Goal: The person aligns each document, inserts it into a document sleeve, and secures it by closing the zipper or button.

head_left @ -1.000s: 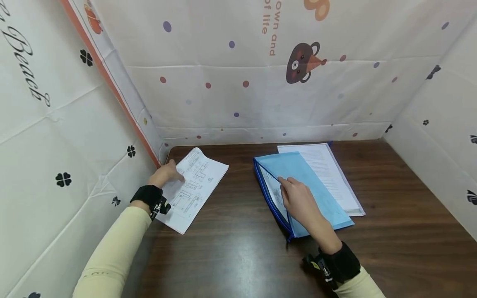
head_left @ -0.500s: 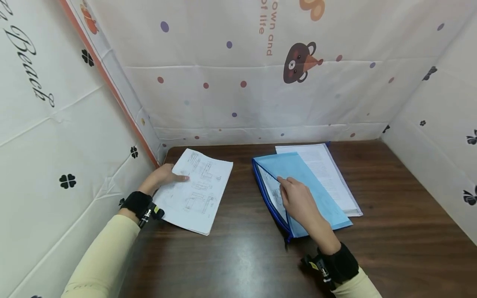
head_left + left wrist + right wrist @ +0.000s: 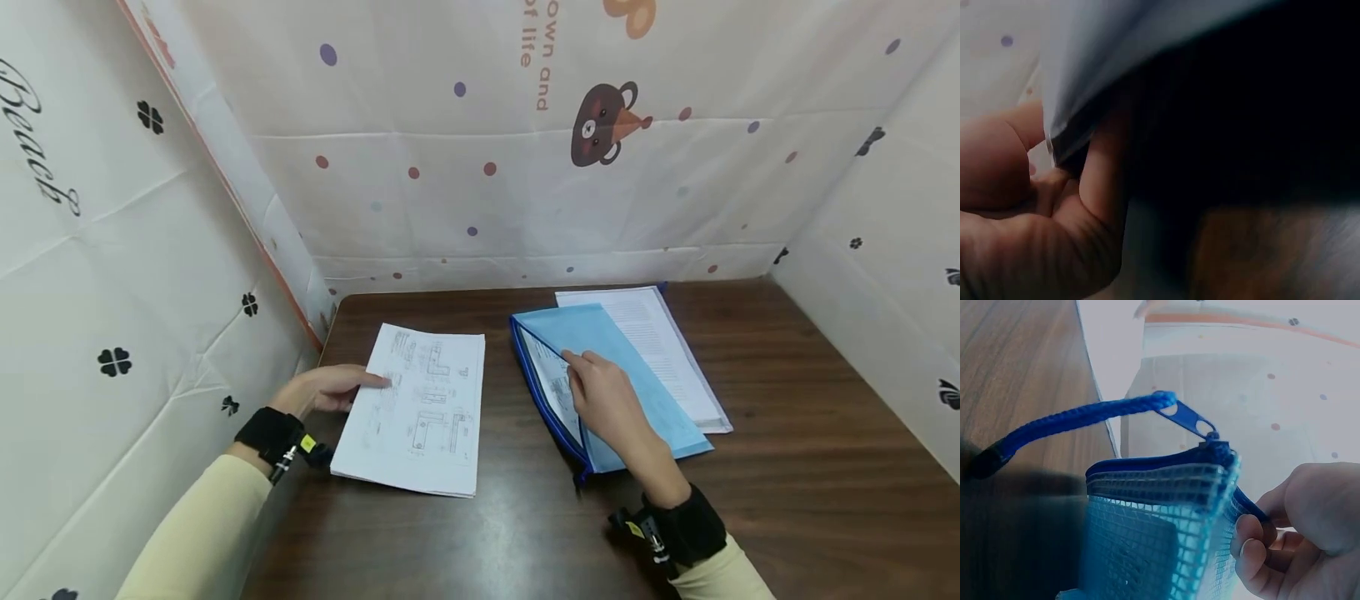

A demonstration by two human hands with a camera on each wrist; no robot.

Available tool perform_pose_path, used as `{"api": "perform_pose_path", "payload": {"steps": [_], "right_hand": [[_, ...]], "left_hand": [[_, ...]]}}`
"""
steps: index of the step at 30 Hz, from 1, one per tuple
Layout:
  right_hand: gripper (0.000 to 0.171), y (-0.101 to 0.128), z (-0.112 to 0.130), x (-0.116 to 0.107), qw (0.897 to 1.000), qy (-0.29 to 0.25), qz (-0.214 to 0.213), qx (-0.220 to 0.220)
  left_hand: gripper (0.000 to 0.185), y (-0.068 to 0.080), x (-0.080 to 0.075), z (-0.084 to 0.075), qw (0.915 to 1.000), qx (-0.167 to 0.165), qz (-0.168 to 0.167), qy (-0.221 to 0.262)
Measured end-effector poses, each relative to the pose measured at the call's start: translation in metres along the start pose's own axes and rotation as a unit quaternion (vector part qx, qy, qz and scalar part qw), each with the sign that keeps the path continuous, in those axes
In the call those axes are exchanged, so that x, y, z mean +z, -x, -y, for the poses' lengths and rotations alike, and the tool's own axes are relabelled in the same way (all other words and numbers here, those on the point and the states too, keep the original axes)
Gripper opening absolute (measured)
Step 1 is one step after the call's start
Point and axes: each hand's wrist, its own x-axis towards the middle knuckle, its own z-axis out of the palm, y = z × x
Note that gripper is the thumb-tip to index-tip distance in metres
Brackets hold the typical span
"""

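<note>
the sheet of technical drawings (image 3: 420, 412) lay on the left part of the dark wooden table (image 3: 787, 467), its left edge lifted slightly and its near edge well inside the table's front, with bare wood between it and the blue mesh zip pouch (image 3: 630, 392) to the right. it was white, printed with line drawings, and looked like a thin stack. the left hand (image 3: 324, 389) pinched its left edge, thumb on top and fingers (image 3: 1100, 169) curled under the paper. the right hand (image 3: 603, 400) gripped the pouch's upper mesh layer at its open zip edge, fingertips (image 3: 1250, 550) curled over the blue binding, holding it raised over a printed sheet inside. a white printed document (image 3: 667, 350) lay half under the pouch, near the back wall. patterned fabric screens (image 3: 480, 167) closed the table in on the left, back and right
</note>
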Motion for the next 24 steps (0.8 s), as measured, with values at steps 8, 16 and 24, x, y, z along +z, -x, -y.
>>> {"api": "perform_pose_path", "payload": {"steps": [8, 16, 24], "right_hand": [[0.026, -0.007, -0.008, -0.005, 1.000, -0.002, 0.004, -0.002], [0.026, -0.006, -0.011, -0.004, 1.000, 0.004, -0.002, -0.005], [0.026, -0.006, -0.014, -0.001, 1.000, 0.002, -0.011, 0.001]], "left_hand": [[0.034, 0.005, 0.021, 0.000, 0.9963, 0.034, -0.028, -0.074], [0.036, 0.003, 0.029, 0.005, 0.9818, 0.103, -0.114, -0.112], [0.034, 0.004, 0.034, 0.006, 0.9710, 0.156, -0.133, -0.123]]}}
